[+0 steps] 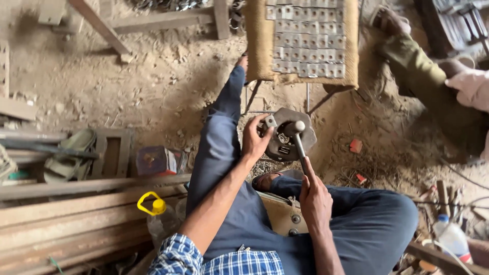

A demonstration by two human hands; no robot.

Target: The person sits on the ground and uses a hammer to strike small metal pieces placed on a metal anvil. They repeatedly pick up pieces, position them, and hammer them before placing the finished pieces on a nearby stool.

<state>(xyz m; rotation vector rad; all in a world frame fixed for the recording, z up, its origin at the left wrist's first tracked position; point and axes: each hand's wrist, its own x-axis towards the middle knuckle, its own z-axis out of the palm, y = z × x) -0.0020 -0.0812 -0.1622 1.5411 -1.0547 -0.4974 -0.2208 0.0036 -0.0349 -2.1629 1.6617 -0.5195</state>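
My left hand grips the left edge of a dark metal block that stands on the dirt floor between my legs. My right hand holds the handle of a hammer, its rounded head resting right above the block. A small metal piece sits on the block near my left fingers. My legs in blue trousers stretch around the block. A tan metal part lies on my lap.
A stool with a burlap seat holding several rows of small metal pieces stands just beyond the block. Another person's leg and sleeve are at the right. Long rusty bars, a plastic bottle with a yellow cap and sandals lie left.
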